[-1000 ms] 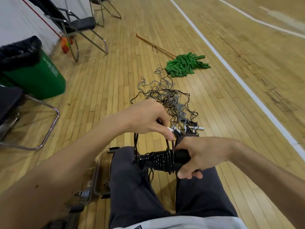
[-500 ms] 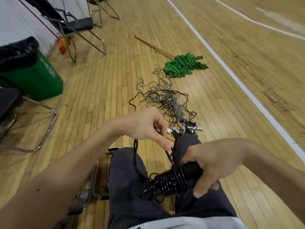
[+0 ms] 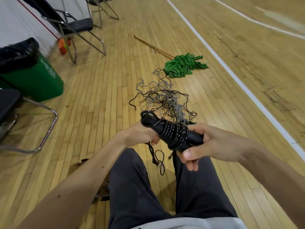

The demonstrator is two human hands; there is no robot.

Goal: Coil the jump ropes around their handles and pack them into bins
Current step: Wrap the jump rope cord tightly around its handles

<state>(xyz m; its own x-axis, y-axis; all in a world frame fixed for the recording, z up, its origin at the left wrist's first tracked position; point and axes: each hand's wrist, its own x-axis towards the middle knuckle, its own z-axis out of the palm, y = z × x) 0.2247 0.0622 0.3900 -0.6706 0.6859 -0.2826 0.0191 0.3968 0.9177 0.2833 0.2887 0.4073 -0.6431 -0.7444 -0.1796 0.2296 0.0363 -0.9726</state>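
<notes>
Above our lap, left hand (image 3: pixel 140 135) and right hand (image 3: pixel 214 144) both grip rope-wrapped handles (image 3: pixel 173 134); left fingertips hidden behind them. Tangle (image 3: pixel 165 98) at 12 o'clock; open floor (image 3: pixel 102 113) at 10.

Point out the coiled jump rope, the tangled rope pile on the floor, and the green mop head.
coiled jump rope (image 3: pixel 175 135): head view, on the wound cord mid-bundle.
tangled rope pile (image 3: pixel 165 98): head view, centre of the tangle.
green mop head (image 3: pixel 183 65): head view, middle of the cloth strips.
</notes>
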